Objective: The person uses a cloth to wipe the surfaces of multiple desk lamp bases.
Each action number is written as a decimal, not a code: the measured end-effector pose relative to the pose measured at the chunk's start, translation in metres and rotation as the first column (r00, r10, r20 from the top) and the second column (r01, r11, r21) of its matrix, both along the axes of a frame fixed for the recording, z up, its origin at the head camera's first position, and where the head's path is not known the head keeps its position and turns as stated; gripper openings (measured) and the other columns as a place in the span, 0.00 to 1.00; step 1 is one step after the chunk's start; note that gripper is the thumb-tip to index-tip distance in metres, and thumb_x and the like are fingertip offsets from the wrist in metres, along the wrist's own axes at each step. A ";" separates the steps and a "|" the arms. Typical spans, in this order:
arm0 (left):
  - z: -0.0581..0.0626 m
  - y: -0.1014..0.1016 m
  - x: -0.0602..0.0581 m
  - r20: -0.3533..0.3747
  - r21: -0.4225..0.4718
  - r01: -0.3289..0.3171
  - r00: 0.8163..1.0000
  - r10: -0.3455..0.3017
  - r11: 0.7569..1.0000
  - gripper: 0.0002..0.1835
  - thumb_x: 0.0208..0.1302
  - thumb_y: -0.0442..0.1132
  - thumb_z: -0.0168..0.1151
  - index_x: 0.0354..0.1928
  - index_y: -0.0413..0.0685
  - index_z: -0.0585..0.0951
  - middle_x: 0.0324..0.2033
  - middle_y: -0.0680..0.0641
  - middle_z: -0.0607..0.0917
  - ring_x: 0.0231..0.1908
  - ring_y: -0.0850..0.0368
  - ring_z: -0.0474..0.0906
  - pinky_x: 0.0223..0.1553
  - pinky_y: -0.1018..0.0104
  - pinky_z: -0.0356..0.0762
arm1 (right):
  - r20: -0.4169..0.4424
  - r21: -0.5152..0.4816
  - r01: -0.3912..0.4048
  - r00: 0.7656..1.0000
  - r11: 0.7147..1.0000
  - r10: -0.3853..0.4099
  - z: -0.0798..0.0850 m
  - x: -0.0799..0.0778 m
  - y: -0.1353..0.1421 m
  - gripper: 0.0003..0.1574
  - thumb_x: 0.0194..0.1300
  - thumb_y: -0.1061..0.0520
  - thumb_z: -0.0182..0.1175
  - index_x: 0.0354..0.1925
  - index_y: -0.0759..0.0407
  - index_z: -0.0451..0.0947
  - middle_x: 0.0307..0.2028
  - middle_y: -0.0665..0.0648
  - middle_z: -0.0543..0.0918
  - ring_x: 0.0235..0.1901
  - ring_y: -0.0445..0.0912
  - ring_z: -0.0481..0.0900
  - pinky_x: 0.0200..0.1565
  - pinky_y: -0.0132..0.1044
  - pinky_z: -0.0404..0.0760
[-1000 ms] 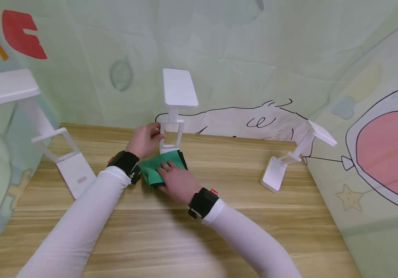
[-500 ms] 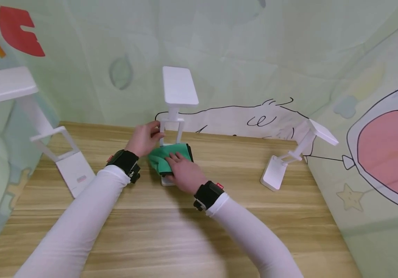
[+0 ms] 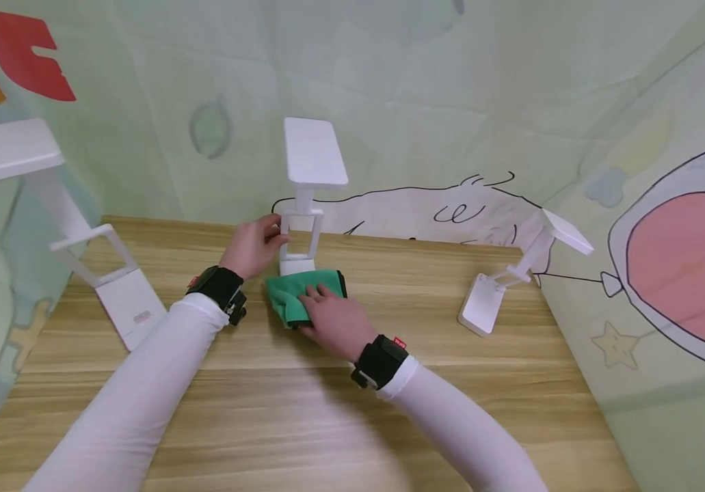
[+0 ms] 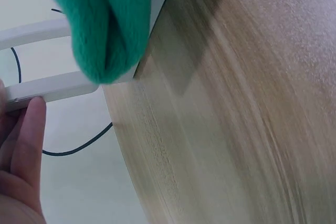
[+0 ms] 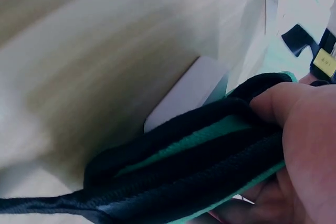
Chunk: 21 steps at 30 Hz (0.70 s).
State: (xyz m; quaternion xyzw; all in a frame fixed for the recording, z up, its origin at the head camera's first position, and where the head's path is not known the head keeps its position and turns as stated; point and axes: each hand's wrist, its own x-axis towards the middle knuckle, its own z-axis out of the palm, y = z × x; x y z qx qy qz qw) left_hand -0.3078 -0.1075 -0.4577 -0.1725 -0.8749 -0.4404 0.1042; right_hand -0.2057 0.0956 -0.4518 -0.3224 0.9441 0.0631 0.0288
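A white desk lamp (image 3: 315,154) stands upright at the back middle of the wooden table. My left hand (image 3: 251,246) pinches one side bar of its frame-shaped arm between thumb and fingers; the left wrist view shows the bar (image 4: 58,87) close up. A folded green cloth (image 3: 290,288) with black edging covers most of the lamp's base. My right hand (image 3: 338,321) holds this cloth, fingers on top, and in the right wrist view the thumb grips its black edge. One white end of the base (image 5: 184,93) shows past the cloth there.
A second white lamp (image 3: 130,307) stands at the left, partly behind the left sleeve. Another, smaller white lamp (image 3: 483,304) is at the right. A printed fabric backdrop (image 3: 401,102) rises behind and beside the table (image 3: 254,424).
The right hand has carried the cloth from the left of the lamp base to over it, first up, then back toward the person. The left hand keeps its hold on the lamp.
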 end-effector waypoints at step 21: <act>0.007 -0.005 0.004 0.036 -0.001 0.026 0.999 -0.026 1.000 0.21 0.69 0.41 0.64 0.59 0.40 0.76 0.54 0.36 0.82 0.51 0.45 0.79 0.52 0.48 0.80 | 0.075 -0.184 -0.027 0.996 0.983 0.042 0.016 0.016 0.011 0.21 0.71 0.44 0.59 0.53 0.57 0.75 0.41 0.51 0.81 0.42 0.43 0.77 0.43 0.41 0.83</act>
